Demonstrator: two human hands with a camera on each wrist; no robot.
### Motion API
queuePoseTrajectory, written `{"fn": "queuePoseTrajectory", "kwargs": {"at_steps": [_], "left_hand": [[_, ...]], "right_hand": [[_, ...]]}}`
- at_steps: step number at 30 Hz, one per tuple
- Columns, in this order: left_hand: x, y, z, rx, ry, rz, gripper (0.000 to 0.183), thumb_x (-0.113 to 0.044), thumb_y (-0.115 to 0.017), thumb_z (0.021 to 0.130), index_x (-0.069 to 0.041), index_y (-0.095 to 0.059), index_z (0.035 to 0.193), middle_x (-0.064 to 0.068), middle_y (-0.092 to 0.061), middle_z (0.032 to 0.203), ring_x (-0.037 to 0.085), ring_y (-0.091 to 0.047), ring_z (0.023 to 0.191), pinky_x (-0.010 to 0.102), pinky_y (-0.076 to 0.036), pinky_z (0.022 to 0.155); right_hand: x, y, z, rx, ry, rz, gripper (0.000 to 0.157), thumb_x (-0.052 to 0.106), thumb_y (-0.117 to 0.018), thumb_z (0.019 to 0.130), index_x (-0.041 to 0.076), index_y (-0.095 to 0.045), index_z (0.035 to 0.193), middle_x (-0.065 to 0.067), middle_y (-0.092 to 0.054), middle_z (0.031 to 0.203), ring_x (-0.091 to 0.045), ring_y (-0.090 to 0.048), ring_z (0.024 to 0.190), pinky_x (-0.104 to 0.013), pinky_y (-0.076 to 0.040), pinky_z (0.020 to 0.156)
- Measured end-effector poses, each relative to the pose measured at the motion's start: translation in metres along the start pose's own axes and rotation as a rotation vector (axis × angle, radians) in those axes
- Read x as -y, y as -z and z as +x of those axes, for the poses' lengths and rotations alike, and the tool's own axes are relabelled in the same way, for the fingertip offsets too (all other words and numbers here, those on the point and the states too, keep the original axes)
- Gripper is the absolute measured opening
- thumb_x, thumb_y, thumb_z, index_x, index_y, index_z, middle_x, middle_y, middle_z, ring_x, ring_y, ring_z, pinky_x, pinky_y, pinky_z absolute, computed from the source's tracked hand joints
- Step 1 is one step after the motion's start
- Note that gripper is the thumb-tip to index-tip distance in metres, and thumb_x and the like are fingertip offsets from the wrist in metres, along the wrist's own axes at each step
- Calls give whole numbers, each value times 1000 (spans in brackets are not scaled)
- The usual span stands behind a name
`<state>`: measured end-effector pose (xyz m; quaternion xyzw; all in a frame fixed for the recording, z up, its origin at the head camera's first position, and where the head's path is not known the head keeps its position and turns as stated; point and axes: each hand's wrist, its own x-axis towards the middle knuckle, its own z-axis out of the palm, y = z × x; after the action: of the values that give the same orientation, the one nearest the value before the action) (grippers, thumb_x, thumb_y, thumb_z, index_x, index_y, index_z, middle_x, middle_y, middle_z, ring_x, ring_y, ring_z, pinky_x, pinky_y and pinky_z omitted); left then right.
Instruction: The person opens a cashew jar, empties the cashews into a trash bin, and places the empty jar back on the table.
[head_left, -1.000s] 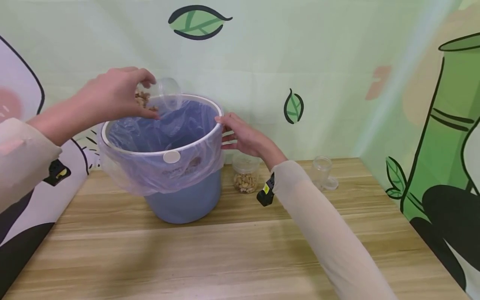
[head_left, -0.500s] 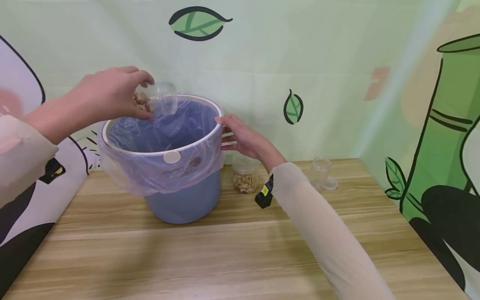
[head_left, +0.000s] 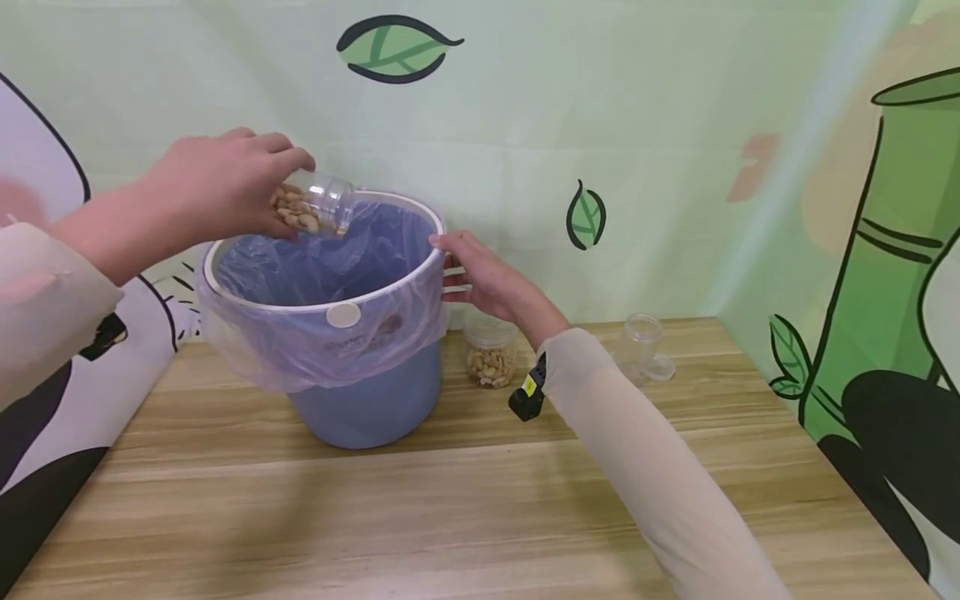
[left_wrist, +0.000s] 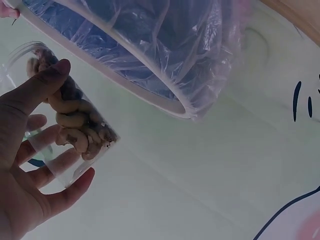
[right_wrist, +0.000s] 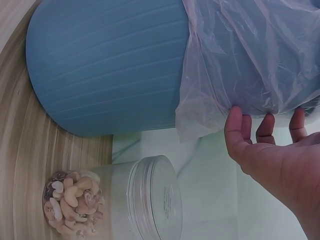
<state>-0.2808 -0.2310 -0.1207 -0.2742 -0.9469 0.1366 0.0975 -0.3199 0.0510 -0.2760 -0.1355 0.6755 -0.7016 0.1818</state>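
Near the bin rim (head_left: 292, 308), tilted jar (head_left: 332, 198) of nuts (head_left: 298, 210) within curled left fingers (head_left: 291, 159), right fingers (head_left: 457, 278) seemingly pinching that rim.

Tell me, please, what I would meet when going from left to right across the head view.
Left hand, tilted jar of cashews, right hand, small clear jar, green bamboo drawing. Left out because of overlap: the blue bin and the lidded jar below the right hand.

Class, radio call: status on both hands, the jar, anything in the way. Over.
Left hand holding tilted jar, cashews inside. Right hand gripping lined bin. Nothing seen blocking between jar and bin.
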Motion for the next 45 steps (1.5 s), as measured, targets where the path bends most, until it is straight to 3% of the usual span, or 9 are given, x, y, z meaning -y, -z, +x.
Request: {"fn": "queuePoseTrajectory", "kwargs": {"at_steps": [15, 30, 37, 41, 45], "left_hand": [[-2, 0, 3, -58, -60, 47, 82, -32, -90, 77, -1, -50, 142, 25, -54, 134, 50, -52, 118, 66, -52, 79], [-2, -2, 7, -64, -109, 117, 83, -28, -90, 77, -1, -49, 143, 26, -53, 137, 52, -48, 123, 69, -48, 84], [-4, -1, 6, -86, -151, 148, 79, -27, -90, 77, -3, -49, 141, 24, -54, 135, 50, -51, 120, 67, -49, 81], [-7, -3, 6, -114, -201, 189, 76, -27, -91, 77, -4, -50, 137, 22, -56, 132, 48, -53, 116, 65, -51, 79], [-8, -4, 7, -122, -208, 197, 73, -27, -90, 78, -4, -51, 135, 22, -57, 130, 48, -54, 114, 65, -51, 78]], "right_hand": [[-1, 1, 0, -8, -13, 6, 40, 42, -52, 100, 14, -40, 127, -13, -47, 119, -33, -52, 113, -51, -45, 105], [-2, 0, 3, -33, -9, 10, 41, 41, -52, 100, 13, -41, 128, -17, -47, 123, -32, -54, 110, -50, -46, 103], [-2, -1, 7, -48, -1, 1, 42, 42, -52, 101, 12, -42, 129, -14, -49, 118, -36, -54, 114, -47, -49, 100], [-3, 0, 5, -61, -3, 9, 39, 41, -52, 102, 12, -43, 126, -16, -48, 119, -32, -55, 108, -50, -47, 102], [-3, 0, 4, -69, 0, 15, 37, 41, -52, 101, 12, -42, 124, -17, -48, 120, -29, -55, 103, -51, -47, 103]]}}
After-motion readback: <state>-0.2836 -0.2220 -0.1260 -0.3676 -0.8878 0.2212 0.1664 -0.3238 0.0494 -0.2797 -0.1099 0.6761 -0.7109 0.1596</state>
